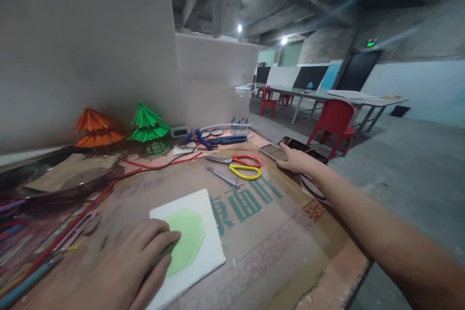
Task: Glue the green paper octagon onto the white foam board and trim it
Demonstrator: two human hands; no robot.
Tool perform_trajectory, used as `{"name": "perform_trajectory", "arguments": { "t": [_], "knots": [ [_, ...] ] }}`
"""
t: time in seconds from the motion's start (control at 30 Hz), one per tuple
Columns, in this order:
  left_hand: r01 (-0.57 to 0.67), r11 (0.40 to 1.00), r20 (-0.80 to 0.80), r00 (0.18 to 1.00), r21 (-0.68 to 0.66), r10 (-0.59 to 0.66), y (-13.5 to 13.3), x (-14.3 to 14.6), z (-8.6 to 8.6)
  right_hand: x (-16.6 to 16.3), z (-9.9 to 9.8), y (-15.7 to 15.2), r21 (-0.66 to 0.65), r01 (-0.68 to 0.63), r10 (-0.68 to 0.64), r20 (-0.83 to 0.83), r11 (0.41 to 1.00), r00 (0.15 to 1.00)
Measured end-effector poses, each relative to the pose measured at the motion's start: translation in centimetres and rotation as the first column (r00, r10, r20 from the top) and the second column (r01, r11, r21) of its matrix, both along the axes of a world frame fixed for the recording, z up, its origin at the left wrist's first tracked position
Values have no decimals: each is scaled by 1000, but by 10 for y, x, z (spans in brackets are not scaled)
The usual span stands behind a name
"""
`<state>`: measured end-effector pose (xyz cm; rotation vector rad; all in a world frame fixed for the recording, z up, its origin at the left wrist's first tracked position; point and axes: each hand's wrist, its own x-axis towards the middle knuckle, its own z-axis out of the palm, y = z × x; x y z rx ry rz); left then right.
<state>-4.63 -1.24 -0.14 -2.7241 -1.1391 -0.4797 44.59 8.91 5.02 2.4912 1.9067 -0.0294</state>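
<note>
Left hand (134, 256), fingers slightly parted, rests on a pale green polygonal sheet (187, 240) atop white foam board (215, 252) toward the near edge of the bench (330, 283); right hand (296, 161) lies against a smartphone (271, 151) by the right edge, its finger grip not discernible

Green sheet (189, 237): smooth, matt; white slab (214, 247): matt, foam-like; scissors (229, 160): metal blades, smooth plastic handles; bottle (241, 109): clear, plastic-looking; near chair (336, 118): smooth plastic; printed sheet (254, 227): cardboard-like, mostly matt.
</note>
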Motion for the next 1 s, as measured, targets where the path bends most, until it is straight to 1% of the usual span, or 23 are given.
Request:
{"name": "perform_trajectory", "arguments": {
  "t": [0.1, 0.2, 0.3, 0.4, 0.47, 0.5, 0.53, 0.57, 0.6, 0.63, 0.67, 0.7, 0.73, 0.8, 0.83, 0.87, 0.9, 0.93, 1.0],
  "knots": [
    [24, 1000, 29, 999, -17, -24, 1, 2, 0, 1, -4, 1, 21, 1, -1, -7, 1000, 1000],
    [36, 999, 40, 999, -32, -35, -2, 9, 8, 2, -3, -1, 70, -8, 8, 3, 998, 1000],
    [41, 999, 52, 998, -19, -40, -8, 20, 22, 0, 3, -3, 185, -45, 40, 27, 982, 999],
    [67, 998, 44, 997, -11, -66, -14, 31, 34, -19, 9, -6, 335, -142, 129, 59, 932, 990],
    [92, 996, 67, 994, -10, -91, -15, 34, 36, -45, 11, -12, 424, -279, 284, 54, 862, 957],
    [90, 995, 51, 995, -52, -87, -15, 35, 35, -63, 11, -17, 487, -381, 419, 33, 786, 907],
    [83, 994, 63, 995, -74, -78, -15, 35, 33, -82, 10, -24, 519, -489, 573, -1, 701, 820],
    [80, 992, 81, 994, -98, -72, -15, 34, 30, -103, 9, -33, 488, -605, 705, -31, 630, 709],
    [71, 991, 101, 993, -113, -59, -14, 33, 26, -124, 7, -43, 467, -678, 784, -53, 568, 619],
    [51, 992, 126, 991, -112, -37, -13, 31, 22, -144, 6, -53, 444, -734, 839, -82, 515, 538],
    [29, 994, 147, 989, -102, -13, -12, 30, 17, -162, 3, -62, 427, -793, 895, -104, 434, 434],
    [5, 996, 163, 986, -91, 10, -11, 29, 13, -178, 0, -69, 415, -843, 939, -108, 341, 327],
    [-17, 996, 172, 985, -87, 32, -10, 28, 10, -192, -3, -75, 411, -875, 966, -113, 257, 231],
    [-33, 991, 166, 985, -131, 55, -6, 26, 6, -211, -10, -79, 401, -905, 987, -127, 140, 97],
    [-35, 983, 152, 986, -179, 63, -5, 26, 5, -215, -14, -79, 401, -910, 988, -141, 109, 56],
    [-39, 972, 138, 988, -232, 73, -3, 26, 5, -218, -17, -78, 402, -911, 988, -149, 90, 32],
    [-46, 958, 123, 989, -282, 84, -1, 26, 5, -218, -19, -77, 399, -913, 988, -151, 85, 26],
    [-55, 947, 116, 989, -315, 96, 0, 26, 6, -217, -21, -76, 392, -915, 989, -142, 95, 42],
    [-71, 934, 109, 987, -349, 115, 2, 27, 8, -212, -22, -76, 365, -921, 990, -94, 137, 110]
  ]
}}
